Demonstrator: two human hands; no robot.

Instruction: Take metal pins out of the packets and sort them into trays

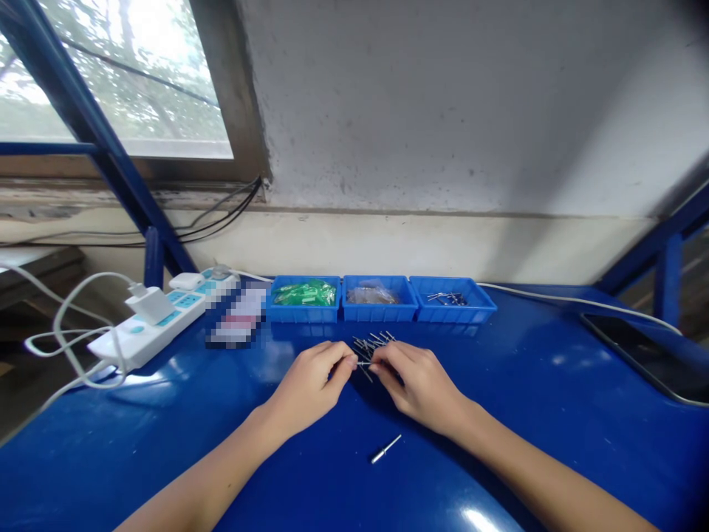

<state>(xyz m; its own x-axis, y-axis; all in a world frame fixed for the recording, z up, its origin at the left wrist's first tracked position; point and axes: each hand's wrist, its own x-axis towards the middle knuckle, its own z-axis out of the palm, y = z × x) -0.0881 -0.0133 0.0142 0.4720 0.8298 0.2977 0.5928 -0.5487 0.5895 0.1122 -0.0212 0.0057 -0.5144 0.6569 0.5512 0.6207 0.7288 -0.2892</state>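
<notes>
Between my two hands is a small silver pop rivet (362,363), held level just above the blue table. The fingertips of my left hand (317,380) pinch its left end. My right hand (419,380) pinches the other end between thumb and finger. Just behind the fingertips lies a loose pile of similar pop rivets (378,341), partly hidden by my hands. A single pop rivet (386,449) lies apart on the table, nearer to me, its thick end toward the lower left.
Along the back stand three blue bins: one with green packets (304,292), one with a clear bag (372,293), one with rivets (447,298). A white power strip (160,318) with cables lies left, beside a pixelated item (238,316). A phone (648,355) lies right.
</notes>
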